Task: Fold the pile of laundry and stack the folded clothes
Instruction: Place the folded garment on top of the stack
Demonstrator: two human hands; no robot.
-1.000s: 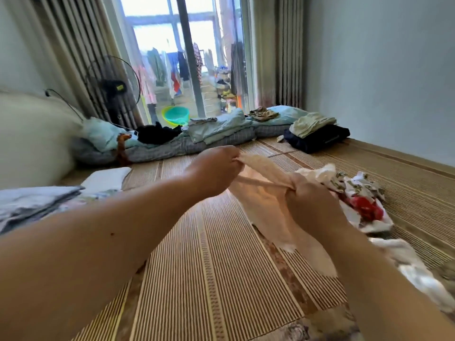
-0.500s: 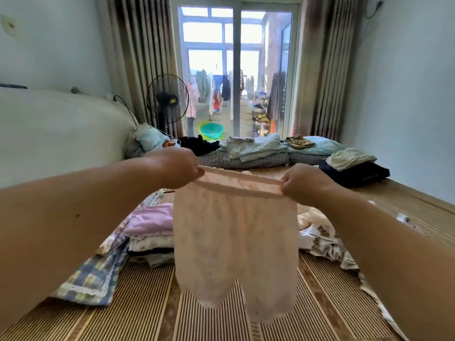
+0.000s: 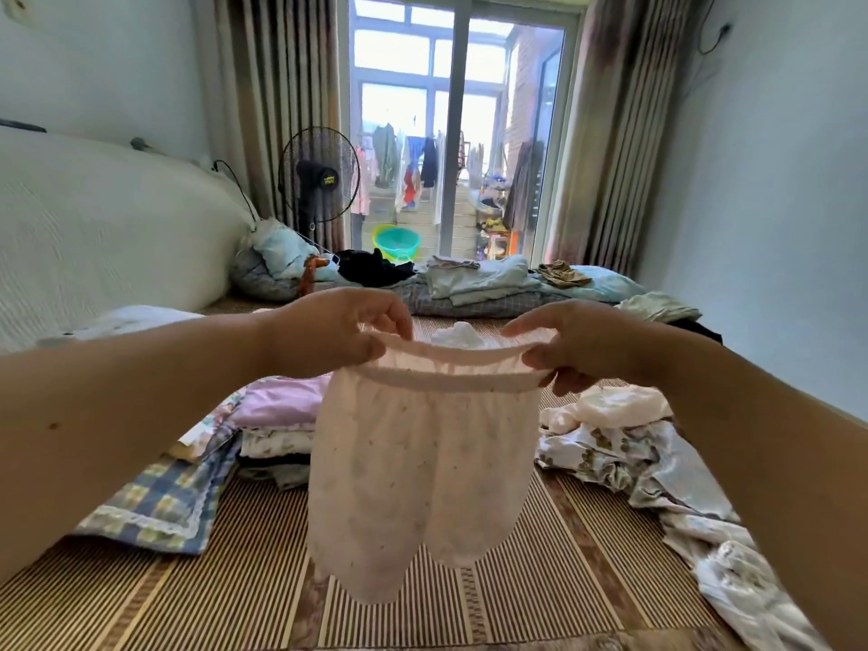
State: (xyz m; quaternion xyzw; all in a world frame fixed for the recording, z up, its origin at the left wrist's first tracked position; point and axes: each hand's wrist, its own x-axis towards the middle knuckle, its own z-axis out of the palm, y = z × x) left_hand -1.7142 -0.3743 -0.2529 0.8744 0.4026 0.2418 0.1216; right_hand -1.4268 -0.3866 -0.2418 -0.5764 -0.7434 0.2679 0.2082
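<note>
Head view: I see pale pink shorts (image 3: pixel 413 472) held up by their stretchy band. The left hand (image 3: pixel 329 331) pinches one end and the right hand (image 3: pixel 577 345) pinches the other, fingers curled on the cloth. The shorts are thin and dotted, two short legs hanging down. Under the shorts is a striped mat (image 3: pixel 587 580). Left of them sits a folded stack (image 3: pixel 277 415), right of them a messy pile (image 3: pixel 624 444). Behind them stands a fan (image 3: pixel 319 173)

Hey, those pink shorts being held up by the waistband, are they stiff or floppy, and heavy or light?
Probably floppy: the shorts hang limp from the waistband between the left hand and right hand. Likely light: fingers merely pinch them, and the fabric looks thin.
</note>
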